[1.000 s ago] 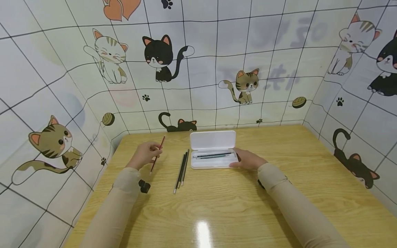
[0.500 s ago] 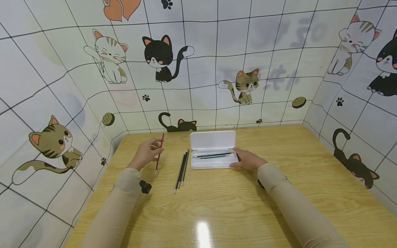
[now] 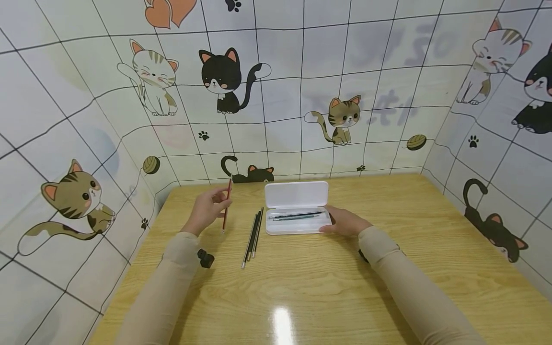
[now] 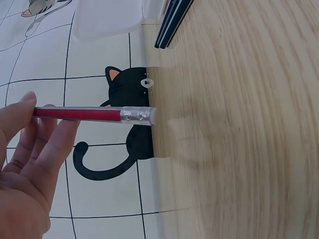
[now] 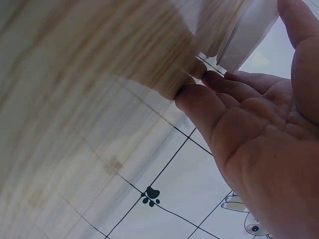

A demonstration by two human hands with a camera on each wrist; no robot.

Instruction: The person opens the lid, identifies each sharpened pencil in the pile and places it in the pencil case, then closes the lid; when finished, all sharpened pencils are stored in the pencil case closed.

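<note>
My left hand (image 3: pixel 207 209) pinches a red pencil (image 4: pixel 94 114) between thumb and fingers, above the table's left part. In the left wrist view its silver ferrule and eraser end point right. A white pencil case (image 3: pixel 297 232) lies with its lid (image 3: pixel 296 195) raised, a few dark and teal pencils (image 3: pixel 296 217) inside. My right hand (image 3: pixel 346 222) grips the case's right end, thumb at the front; the right wrist view shows the case wall (image 5: pixel 247 37) between thumb and fingers. Several dark pencils (image 3: pixel 248 243) lie side by side between the left hand and the case.
The wood-grain table (image 3: pixel 327 287) reaches back to a wall (image 3: pixel 284 96) covered in cat-print, gridded sheeting. Similar sheeting closes off the left and right sides. A small black device (image 3: pixel 206 258) sits at the left wrist.
My left hand has shifted slightly right and away from me, and the red pencil it holds has turned more upright in view. The right hand, case and loose pencils stay put.
</note>
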